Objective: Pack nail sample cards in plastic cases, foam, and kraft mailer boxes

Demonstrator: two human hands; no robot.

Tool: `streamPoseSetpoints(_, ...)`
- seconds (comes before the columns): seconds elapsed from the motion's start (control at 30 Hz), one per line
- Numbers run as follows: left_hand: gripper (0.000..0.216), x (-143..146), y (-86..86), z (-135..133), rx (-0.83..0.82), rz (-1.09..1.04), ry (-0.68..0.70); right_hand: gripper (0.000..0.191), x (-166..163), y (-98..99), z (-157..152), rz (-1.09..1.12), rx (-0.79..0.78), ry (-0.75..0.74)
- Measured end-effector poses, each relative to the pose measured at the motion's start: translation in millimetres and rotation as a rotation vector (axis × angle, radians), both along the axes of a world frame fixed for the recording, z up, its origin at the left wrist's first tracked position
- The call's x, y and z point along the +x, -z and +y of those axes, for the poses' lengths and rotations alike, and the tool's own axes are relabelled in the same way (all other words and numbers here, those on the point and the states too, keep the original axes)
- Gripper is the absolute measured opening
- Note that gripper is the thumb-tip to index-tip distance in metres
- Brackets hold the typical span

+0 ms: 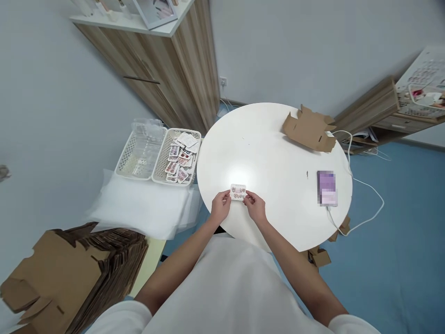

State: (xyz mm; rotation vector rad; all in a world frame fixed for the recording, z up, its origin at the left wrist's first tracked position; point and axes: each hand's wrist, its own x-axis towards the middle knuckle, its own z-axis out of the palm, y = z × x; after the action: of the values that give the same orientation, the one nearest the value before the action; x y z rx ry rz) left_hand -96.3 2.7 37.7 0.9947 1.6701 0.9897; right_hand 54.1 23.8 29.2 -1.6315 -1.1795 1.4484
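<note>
Near the front edge of the round white table (267, 167), a small white card of what look like press-on nails (238, 192) is held level between both hands. Two rows of pinkish, shiny pieces show on it. My left hand (220, 207) pinches its left edge, and my right hand (255, 206) pinches the right edge. Left of the table, a white basket (167, 153) contains many similar cards (181, 160), some turned white side up. Beside it, another white basket (121, 160) has clear plastic cases (148, 144) piled in it.
An unfolded cardboard box (309, 130) lies at the table's back right. A pixelated purple item (327, 188) and a white cable (373, 190) are at the right. White translucent sheets (139, 204) and stacked flat cardboard boxes (69, 273) are at my left, a wooden cabinet (163, 69) behind.
</note>
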Motion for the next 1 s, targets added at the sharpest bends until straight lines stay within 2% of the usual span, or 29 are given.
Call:
streamPoseSetpoints(0.17,0.038,-54,15.2,23,-0.048,0.112,0.008,0.032,-63,16.2,27,-0.052,0.001,-0.027)
streamPoseSetpoints(0.33,0.043,-94,34.2,39,-0.134,0.213,0.108,0.026,-105,31.6,42,-0.136,-0.037,-0.063)
streamPoseSetpoints(0.47,0.048,-107,39.0,40,-0.187,0.346,0.258,0.027,-120,36.5,41,-0.239,-0.046,-0.104)
streamPoseSetpoints(0.63,0.053,-108,39.2,38,-0.155,0.51,0.438,0.036,-126,37.7,37,-0.378,-0.005,-0.138)
streamPoseSetpoints(0.77,0.056,-110,43.1,35,-0.112,0.469,0.388,0.041,-124,35.2,30,-0.367,-0.005,-0.137)
streamPoseSetpoints(1.0,0.058,-111,50.2,30,-0.104,0.159,0.235,0.046,-129,32.2,19,-0.192,-0.025,-0.013)
